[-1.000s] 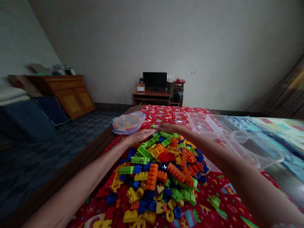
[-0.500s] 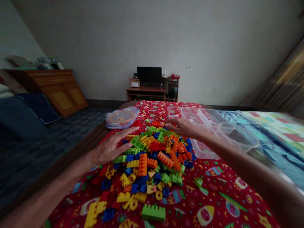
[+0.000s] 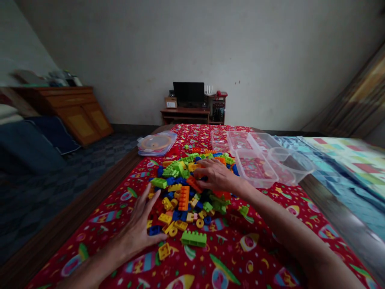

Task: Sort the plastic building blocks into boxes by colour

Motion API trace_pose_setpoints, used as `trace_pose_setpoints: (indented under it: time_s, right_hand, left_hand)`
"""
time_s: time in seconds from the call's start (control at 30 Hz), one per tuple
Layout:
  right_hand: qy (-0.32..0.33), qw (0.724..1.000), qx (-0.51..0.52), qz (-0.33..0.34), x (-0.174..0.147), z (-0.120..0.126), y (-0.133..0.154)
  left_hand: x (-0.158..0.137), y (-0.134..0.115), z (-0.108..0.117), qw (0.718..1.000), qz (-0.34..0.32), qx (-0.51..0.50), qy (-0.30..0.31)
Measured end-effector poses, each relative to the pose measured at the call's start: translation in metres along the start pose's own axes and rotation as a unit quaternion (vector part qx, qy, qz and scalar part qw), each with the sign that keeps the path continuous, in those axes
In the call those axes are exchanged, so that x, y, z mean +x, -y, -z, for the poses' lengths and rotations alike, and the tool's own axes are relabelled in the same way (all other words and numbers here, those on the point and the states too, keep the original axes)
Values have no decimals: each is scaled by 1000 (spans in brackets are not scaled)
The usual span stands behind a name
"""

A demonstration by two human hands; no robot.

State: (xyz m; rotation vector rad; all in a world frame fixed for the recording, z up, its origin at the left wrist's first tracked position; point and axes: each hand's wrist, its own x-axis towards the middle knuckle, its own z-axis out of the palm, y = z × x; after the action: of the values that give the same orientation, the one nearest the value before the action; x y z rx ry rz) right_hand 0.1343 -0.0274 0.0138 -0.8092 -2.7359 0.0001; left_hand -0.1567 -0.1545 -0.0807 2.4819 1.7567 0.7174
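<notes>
A heap of toy building bricks [image 3: 183, 198] in yellow, green, orange, blue and red lies on the red patterned cloth [image 3: 234, 249]. My left hand [image 3: 140, 224] is open at the heap's left edge, fingers and thumb spread around the bricks there. Over the upper middle of the pile, my right hand [image 3: 218, 174] rests with curved fingers apart. Its fingertips reach an orange brick [image 3: 194, 184], and no brick shows in its grasp. A long green brick [image 3: 194, 238] and a yellow brick [image 3: 164, 251] lie at the near side.
Clear plastic containers [image 3: 255, 164] stand right of the heap, with a round clear tub [image 3: 296, 160] beside them. Stacked plastic lids [image 3: 158, 142] lie at the back left. A bed [image 3: 339, 172] adjoins the table's right side. A monitor [image 3: 189, 94] stands by the far wall.
My left hand has come down and nearer, beside the heap's near left edge. My right hand has moved from the far side toward the pile's middle. Left-side bricks are gathered closer in.
</notes>
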Motion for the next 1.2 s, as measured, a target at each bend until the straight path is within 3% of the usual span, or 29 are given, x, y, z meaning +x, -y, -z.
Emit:
trace_pose_setpoints:
  time_s: [0.1, 0.27, 0.4, 0.53, 0.63, 0.73, 0.8, 0.9, 0.97, 1.07, 1.2]
  right_hand:
    - [-12, 1000, -5, -25, -10, 3, -11]
    - [-51, 998, 35, -28, -21, 5, -23]
    - [-102, 990, 82, -55, -23, 13, -27]
    - [-127, 984, 89, -90, -27, 27, -25]
    - [-135, 984, 89, -77, -43, 34, -14]
    - [-120, 991, 50, -24, -71, 30, 7]
    - [-90, 995, 7, 39, -89, 20, 24]
    - [-37, 989, -36, 140, -104, 2, 48]
    - [-8, 980, -48, 193, -101, -8, 58]
    - [8, 973, -63, 220, -85, -19, 59]
    - [-6, 981, -92, 173, -61, -29, 51]
  left_hand:
    - [26, -10, -5, 999, -19, -25, -24]
    - [71, -30, -2, 989, -119, -38, -74]
    - [121, -54, -2, 981, -176, -51, -68]
    - [172, -75, -3, 979, -164, -121, -31]
    - [189, -76, 12, 970, -168, -168, -50]
    - [174, -52, 37, 966, -157, -183, -89]
    - [149, -23, 48, 981, -122, -112, -98]
    - [104, 22, 41, 996, 2, -47, -81]
    - [81, 42, 25, 993, 97, -59, -31]
    - [66, 42, 1, 988, 114, -103, 30]
    - [72, 4, -14, 985, 72, -155, -28]
